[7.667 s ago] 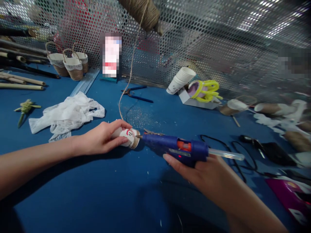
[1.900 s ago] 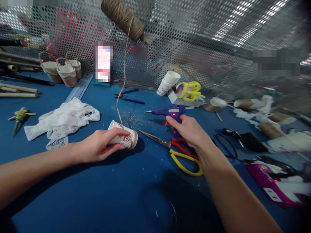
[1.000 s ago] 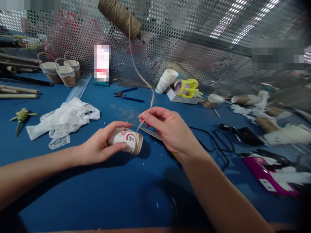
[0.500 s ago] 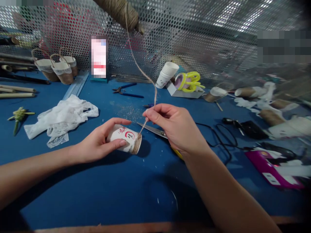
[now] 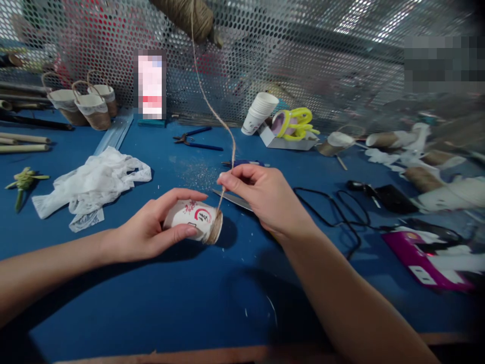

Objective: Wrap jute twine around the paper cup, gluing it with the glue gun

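My left hand (image 5: pixel 151 230) is wrapped round a small white paper cup (image 5: pixel 189 220) with red print, lying on its side just above the blue table (image 5: pixel 170 303). Brown twine is wound about the cup's base. My right hand (image 5: pixel 261 194) pinches the twine strand (image 5: pixel 214 114) close to the cup. The strand rises to a twine spool (image 5: pixel 187 15) hanging at the mesh wall. Scissors (image 5: pixel 233 198) lie partly hidden under my right hand, and the blue glue gun (image 5: pixel 244 163) shows just behind it.
White lace fabric (image 5: pixel 91 184) lies at left, small twine-wrapped baskets (image 5: pixel 89 106) at back left, pliers (image 5: pixel 195 139) behind. A stack of paper cups (image 5: pixel 259 111), a yellow tape holder (image 5: pixel 297 126), black cable (image 5: pixel 333 212) and a magenta box (image 5: pixel 424 258) crowd the right.
My right hand set the glue gun down on the table and took hold of the twine. It now holds the strand closer to the cup, which my left hand has kept.
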`<state>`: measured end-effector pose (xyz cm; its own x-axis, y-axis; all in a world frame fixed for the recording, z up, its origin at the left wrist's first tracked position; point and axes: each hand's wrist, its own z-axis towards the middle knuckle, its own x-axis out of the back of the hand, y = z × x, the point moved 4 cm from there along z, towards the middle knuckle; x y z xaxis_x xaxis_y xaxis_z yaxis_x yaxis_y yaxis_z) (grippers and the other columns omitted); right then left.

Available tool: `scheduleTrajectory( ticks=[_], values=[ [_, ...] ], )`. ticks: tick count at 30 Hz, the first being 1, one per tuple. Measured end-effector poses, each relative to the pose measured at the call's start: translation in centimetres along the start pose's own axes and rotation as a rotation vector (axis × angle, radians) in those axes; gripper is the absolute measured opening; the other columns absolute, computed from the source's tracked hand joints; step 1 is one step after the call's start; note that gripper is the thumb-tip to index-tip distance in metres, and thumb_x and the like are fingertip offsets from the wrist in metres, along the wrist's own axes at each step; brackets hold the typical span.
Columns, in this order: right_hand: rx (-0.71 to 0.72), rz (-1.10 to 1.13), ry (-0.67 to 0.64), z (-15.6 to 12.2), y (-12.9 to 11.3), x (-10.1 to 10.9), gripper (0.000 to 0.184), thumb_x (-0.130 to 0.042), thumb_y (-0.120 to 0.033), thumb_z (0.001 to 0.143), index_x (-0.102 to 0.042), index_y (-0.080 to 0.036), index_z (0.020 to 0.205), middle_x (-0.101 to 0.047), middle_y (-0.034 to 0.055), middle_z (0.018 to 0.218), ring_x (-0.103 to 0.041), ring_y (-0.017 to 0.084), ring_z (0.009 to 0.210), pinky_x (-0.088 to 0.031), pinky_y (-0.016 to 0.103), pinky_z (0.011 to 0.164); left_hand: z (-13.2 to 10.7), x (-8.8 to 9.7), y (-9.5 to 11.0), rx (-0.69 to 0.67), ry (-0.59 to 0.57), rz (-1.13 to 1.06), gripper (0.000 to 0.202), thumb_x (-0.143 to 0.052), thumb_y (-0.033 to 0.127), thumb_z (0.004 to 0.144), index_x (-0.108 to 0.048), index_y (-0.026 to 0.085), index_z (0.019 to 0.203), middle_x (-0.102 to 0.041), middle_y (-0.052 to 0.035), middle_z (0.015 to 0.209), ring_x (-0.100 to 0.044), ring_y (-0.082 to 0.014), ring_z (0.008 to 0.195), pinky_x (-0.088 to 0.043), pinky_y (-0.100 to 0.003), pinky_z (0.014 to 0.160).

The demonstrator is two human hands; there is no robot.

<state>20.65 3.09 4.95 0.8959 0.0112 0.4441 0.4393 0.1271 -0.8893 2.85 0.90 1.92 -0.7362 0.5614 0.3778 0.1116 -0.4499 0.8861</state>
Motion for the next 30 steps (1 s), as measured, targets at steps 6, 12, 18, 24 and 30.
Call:
scheduleTrajectory(
  ticks=[6, 12, 18, 24, 30],
  values=[
    [-0.003, -0.009, -0.048, 0.0, 0.1, -0.3, 0.024, -0.062, -0.04, 0.073, -0.063, -0.016, 0.068, -0.062, 0.0011, 0.066, -0.052, 0.011, 0.06, -0.041, 0.026, 0.059, -0.3, 0.1, 0.3, -0.09, -0.009, 0.109, 0.037, -0.052, 0.02, 0.085, -0.042, 0.019, 0.121, -0.062, -0.0064, 0.095, -0.058, -0.0117, 0.07, -0.045, -0.019, 0.059],
    [-0.021, -0.049, -0.077, -0.2, -0.1, -0.6, 0.026, -0.06, -0.041, 0.074, -0.062, -0.015, 0.067, -0.061, 0.0008, 0.064, -0.049, 0.011, 0.056, -0.038, 0.026, 0.056, -0.4, 0.2, 0.8, -0.135, -0.001, 0.13, 0.036, -0.053, 0.02, 0.084, -0.043, 0.019, 0.119, -0.06, -0.0079, 0.101, -0.059, -0.0127, 0.074, -0.046, -0.02, 0.062],
    [-0.023, -0.057, -0.098, -0.2, -0.1, -0.8, 0.027, -0.058, -0.04, 0.075, -0.062, -0.015, 0.069, -0.057, -0.0005, 0.062, -0.044, 0.009, 0.054, -0.035, 0.025, 0.054, -0.6, 0.2, 1.0, -0.179, 0.014, 0.128, 0.037, -0.053, 0.018, 0.084, -0.043, 0.019, 0.119, -0.06, -0.0071, 0.102, -0.059, -0.0125, 0.076, -0.046, -0.019, 0.065],
    [-0.076, -0.075, -0.138, -0.2, -0.1, -0.9, 0.026, -0.059, -0.04, 0.075, -0.062, -0.014, 0.069, -0.052, -0.0025, 0.058, -0.039, 0.008, 0.053, -0.031, 0.024, 0.051, -0.6, 0.2, 1.2, -0.209, 0.012, 0.126, 0.038, -0.054, 0.015, 0.083, -0.043, 0.02, 0.119, -0.06, -0.0066, 0.104, -0.059, -0.0124, 0.08, -0.047, -0.019, 0.069],
    [-0.115, -0.075, -0.189, -0.3, 0.4, -1.4, 0.027, -0.059, -0.04, 0.074, -0.061, -0.014, 0.069, -0.051, -0.0022, 0.058, -0.038, 0.008, 0.053, -0.03, 0.024, 0.05, -0.6, 0.3, 1.4, -0.229, 0.013, 0.119, 0.038, -0.054, 0.014, 0.083, -0.043, 0.021, 0.118, -0.061, -0.0066, 0.104, -0.06, -0.0125, 0.082, -0.048, -0.019, 0.071]
  ],
)
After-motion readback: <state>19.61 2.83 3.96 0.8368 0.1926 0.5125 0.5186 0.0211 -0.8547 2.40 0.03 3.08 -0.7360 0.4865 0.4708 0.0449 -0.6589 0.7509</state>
